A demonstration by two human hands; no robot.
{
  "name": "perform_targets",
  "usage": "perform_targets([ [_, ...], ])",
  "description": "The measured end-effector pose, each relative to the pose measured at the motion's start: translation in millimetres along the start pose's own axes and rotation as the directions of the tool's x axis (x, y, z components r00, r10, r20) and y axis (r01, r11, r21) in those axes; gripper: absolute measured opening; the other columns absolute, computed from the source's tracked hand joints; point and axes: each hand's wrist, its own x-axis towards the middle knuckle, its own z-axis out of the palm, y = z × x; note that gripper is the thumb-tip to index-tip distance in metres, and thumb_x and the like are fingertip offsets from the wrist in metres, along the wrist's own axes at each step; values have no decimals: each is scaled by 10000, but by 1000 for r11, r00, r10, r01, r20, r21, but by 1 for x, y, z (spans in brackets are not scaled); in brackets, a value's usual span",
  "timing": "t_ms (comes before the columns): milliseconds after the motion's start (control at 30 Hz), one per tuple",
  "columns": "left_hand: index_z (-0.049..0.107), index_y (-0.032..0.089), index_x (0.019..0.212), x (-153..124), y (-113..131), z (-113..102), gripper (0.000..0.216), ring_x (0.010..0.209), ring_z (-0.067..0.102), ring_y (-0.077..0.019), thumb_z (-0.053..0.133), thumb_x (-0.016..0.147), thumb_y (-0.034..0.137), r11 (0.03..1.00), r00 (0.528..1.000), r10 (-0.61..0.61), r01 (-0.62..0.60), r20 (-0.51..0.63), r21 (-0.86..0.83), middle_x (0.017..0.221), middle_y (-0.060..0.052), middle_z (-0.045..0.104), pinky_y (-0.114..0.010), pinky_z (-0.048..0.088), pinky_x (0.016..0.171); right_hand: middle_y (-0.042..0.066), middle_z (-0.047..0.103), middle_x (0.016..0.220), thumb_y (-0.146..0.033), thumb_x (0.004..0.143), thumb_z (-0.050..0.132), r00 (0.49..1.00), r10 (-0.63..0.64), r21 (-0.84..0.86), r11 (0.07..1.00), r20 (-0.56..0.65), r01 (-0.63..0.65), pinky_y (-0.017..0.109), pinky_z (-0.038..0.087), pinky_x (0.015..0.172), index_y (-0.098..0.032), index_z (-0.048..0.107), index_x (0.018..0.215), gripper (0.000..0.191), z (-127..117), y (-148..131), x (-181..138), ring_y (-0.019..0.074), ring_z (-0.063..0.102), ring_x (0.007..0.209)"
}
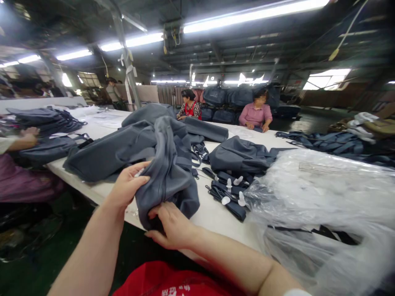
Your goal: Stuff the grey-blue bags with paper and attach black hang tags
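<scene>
Grey-blue soft fabric bag with a long dark zipper [182, 185] is at the middle of the head view, between the person's two hands, at the near edge of the long white table [210, 218]. The left hand [128, 187] holds the bag's left side in a narrow pinch, with the thumb on the outer face. The right hand [173, 226] touches the lower end, beside a dark fold; its thumb is apart from the fingers, but some fingertips are hidden, so I cannot tell if they grip the cloth.

The cloth looks limp and will probably fold under pressure. For good handling, I think the left hand should hold its side firmly and a little taut, so that the right fingers can feel along the lower edge without creasing it. The zipper should lie straight and not be pulled sideways. As the lower part comes over the table edge, the weight may draw it down, so the right hand would do well to support it.

Behind the bag, larger grey-blue fabric pieces [101, 158] lie in a heap. To its right are folded dark-blue straps [236, 211] with small white plastic pieces [228, 185], and then crumpled clear plastic sheeting [321, 185]. These straps lie near, and a loose end could catch.
</scene>
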Motion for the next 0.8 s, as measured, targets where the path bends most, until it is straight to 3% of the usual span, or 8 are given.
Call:
perform_targets([
  [100, 596, 121, 1258, -1, 44, -4, 720, 727, 654, -224, 725, 565, 267, 999, 994, -41, 40, 97, 11, 994, -80, 718, -296, 502, 623, 76, 652, 1091, -360, 893, 559, 979, -203, 41, 978, -5, 203, 289, 445, 950, -178, 525, 1109, 285, -19, -28, 5, 171, 592, 1028],
  [167, 586, 91, 1262, 3, 48, -5, 707, 693, 640, -196, 675, 578, 242, 996, 993, -85, 82, 83, 38, 992, -81, 717, -272, 466, 605, 72, 670, 1051, -307, 906, 536, 961, -270, 24, 962, -52, 272, 250, 473, 900, -177, 559, 1010, 168, -29, -38, 4, 149, 605, 967],
  [300, 601, 66, 1222, 14, 12, -11, 727, 712, 637, -197, 637, 517, 242, 979, 976, -204, 203, 76, 13, 939, -82, 726, -280, 474, 637, 65, 676, 1002, -183, 865, 559, 961, -208, -53, 978, -182, 202, 277, 496, 875, -187, 591, 900, 48, -48, -32, -3, 154, 596, 923],
  [400, 611, 96, 1203, 19, -19, -23, 707, 784, 651, -221, 615, 517, 269, 979, 979, -197, 194, 60, 55, 973, -82, 724, -313, 506, 704, 98, 647, 1109, -209, 838, 609, 974, -44, -108, 994, -224, 20, 365, 480, 947, -183, 622, 1006, 171, -60, -12, -3, 203, 573, 1037],
  [500, 612, 88, 1193, 19, -38, -37, 691, 814, 653, -229, 574, 538, 307, 969, 983, -180, 172, 31, 180, 988, -91, 720, -324, 518, 732, 144, 574, 1277, -301, 813, 666, 982, 75, -178, 978, -175, -107, 449, 422, 1036, -157, 601, 1169, 390, -63, 7, -2, 260, 513, 1178],
  [700, 677, 124, 1077, 8, -63, -62, 547, 805, 660, -256, 567, 595, 356, 880, 977, -198, 213, -80, 424, 907, -74, 725, -332, 522, 708, 145, 445, 1445, -376, 818, 666, 998, 59, -195, 979, -34, -65, 508, 319, 1120, -179, 545, 1296, 531, -41, 23, -6, 282, 386, 1339],
  [800, 700, 169, 1003, -6, -70, -73, 447, 927, 645, -298, 617, 626, 393, 778, 978, -130, 204, -165, 594, 953, -75, 722, -368, 495, 830, 145, 428, 1459, -386, 800, 676, 999, 40, -180, 983, -3, -40, 523, 290, 1133, -194, 517, 1329, 585, -38, 25, -7, 286, 336, 1380],
])
